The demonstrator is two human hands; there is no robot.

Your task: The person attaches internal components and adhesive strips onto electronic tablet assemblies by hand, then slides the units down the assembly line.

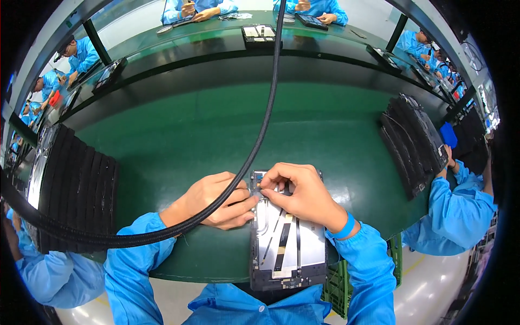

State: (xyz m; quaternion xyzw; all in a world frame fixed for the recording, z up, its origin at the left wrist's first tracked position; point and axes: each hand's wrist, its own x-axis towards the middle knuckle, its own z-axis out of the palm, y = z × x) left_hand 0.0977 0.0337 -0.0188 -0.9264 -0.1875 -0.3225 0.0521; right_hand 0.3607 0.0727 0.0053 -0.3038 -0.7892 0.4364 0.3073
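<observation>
An opened tablet (pixel 268 238) lies lengthwise before me at the table's front edge, its silver inside, black frame and dark flat strips showing. My left hand (pixel 219 203) is closed at the tablet's upper left edge, fingers curled together with their tips against it. Over the tablet's upper part, my right hand (pixel 295 192) pinches thumb and forefinger together near a small orange and blue spot. Whatever sits in that pinch is too small to make out. A thick black braided cable (pixel 254 151) hangs across the view and covers part of my left hand.
Dark padded stacks of flat devices stand at the left (pixel 76 189) and right (pixel 414 143) of the green table (pixel 189 124). Another open device (pixel 259 35) lies on the raised bench beyond. A green crate (pixel 337 290) is below right. Several co-workers in blue sit around.
</observation>
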